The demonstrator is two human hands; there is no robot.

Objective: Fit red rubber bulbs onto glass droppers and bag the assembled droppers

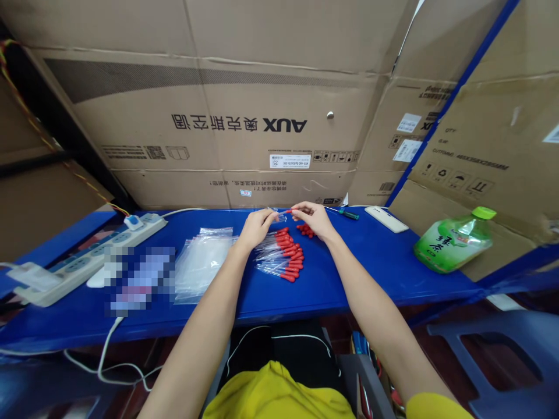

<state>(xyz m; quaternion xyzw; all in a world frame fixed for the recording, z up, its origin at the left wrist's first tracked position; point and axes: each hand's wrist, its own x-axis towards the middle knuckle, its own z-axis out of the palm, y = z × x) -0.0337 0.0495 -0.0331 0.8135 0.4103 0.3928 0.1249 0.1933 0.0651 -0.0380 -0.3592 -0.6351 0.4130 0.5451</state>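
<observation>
Blue desk seen from the seat, person's yellow top below its near edge. Mid-desk, a fan of red-bulbed clear tubes lies flat, bulbs toward the R edge; these look done, a dozen or more, overlap hiding the exact no. To their L, flat clear plastic bags in a stack, no tubes visible inside; power strip along the L edge, bottle by the R edge. Nearer the far edge, both hands grasp: L hand pinches a few clear tubes, seemingly w/o bulbs; R hand pinches a red bulb; whether it's on a tube, can't tell. Just beside R hand, loose red bulbs in a small pile: prob. the part left undone, fewer than those fitted. Far edge: screwdriver, white phone near the R corner. Behind: cardboard w/ AUX print.
</observation>
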